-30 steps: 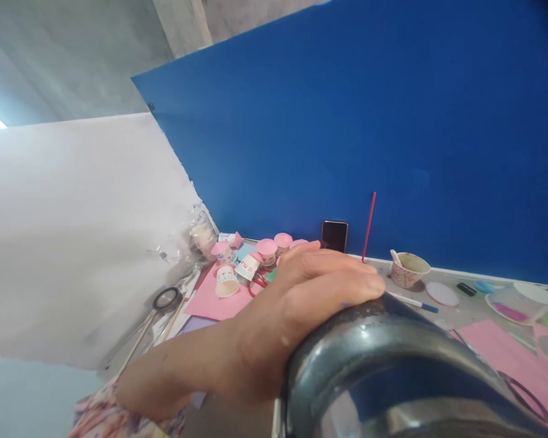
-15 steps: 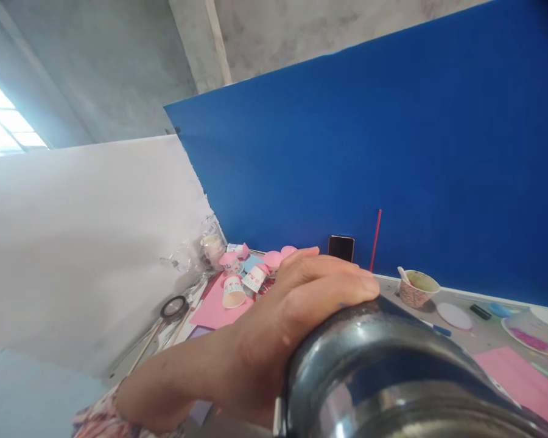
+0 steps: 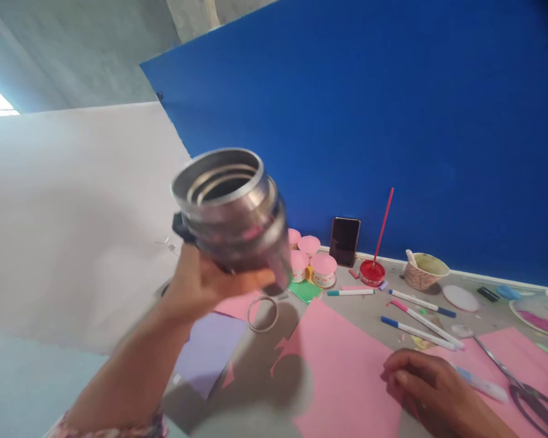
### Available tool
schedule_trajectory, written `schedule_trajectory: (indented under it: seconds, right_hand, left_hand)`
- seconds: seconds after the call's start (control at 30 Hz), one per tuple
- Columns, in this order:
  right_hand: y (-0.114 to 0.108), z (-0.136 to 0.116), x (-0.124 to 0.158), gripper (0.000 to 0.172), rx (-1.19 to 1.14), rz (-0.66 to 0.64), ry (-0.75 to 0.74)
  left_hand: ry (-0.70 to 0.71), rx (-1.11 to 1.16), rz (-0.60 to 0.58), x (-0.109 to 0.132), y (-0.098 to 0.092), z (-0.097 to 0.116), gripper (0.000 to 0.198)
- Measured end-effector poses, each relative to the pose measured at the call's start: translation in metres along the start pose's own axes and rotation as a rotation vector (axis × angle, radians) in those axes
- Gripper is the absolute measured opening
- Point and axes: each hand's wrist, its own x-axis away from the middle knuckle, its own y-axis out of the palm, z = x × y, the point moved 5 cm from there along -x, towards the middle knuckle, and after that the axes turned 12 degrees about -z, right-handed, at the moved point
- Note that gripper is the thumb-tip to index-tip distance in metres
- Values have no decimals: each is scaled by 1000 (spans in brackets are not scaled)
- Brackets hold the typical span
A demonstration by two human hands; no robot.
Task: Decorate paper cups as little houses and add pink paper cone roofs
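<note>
A lidless steel thermos flask (image 3: 237, 225) is tilted in the air left of centre, its wide ringed mouth turned partly toward me. My left hand (image 3: 210, 283) grips it from below, fingers wrapped around its body; a dark handle or clip sticks out on its left side. My right hand (image 3: 432, 386) rests low on the right over a sheet of pink paper (image 3: 347, 371), its fingers loosely curled together with no object visible in them. Beside that wrist lies a marker with a pale blue barrel (image 3: 481, 384), partly covered by the hand.
Scissors (image 3: 523, 389) lie at the right edge. Several markers (image 3: 418, 333) are scattered behind my right hand. Pink-topped paper cups (image 3: 323, 271), a phone (image 3: 345, 241), a red stick in a round base (image 3: 372, 272) and a paper bowl (image 3: 424, 272) line the blue panel (image 3: 369, 121).
My left hand has carried the flask leftward and away from me, turning its mouth into view. The view has tipped down, bringing in more tabletop and my right hand.
</note>
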Motion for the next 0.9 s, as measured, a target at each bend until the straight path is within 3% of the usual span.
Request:
schedule_trajectory:
  seconds: [0.1,0.23,0.37,0.47,0.57,0.9]
  right_hand:
    - [-3,3,1,54,-3,19,13]
    - [-1,2,4,52,28,46,29]
    - [1,2,3,51,53,71,72]
    - [1,3,3,49,61,52,89]
    - [-1,6,4,43,119,39,131]
    - [-1,-1,8,53,144,86,131]
  left_hand:
    - [7,42,163,-29,-31,-33,47]
    - [45,-3,291,-69,-70,-102,67]
    - [-37,-155,458,-78,-90,-176,84]
    - [-206,-235,530,-68,-90,-221,79]
    - [-372,-267,563,-55,-84,-252,75]
    - [-470,-259,539,-38,-61,-292,74]
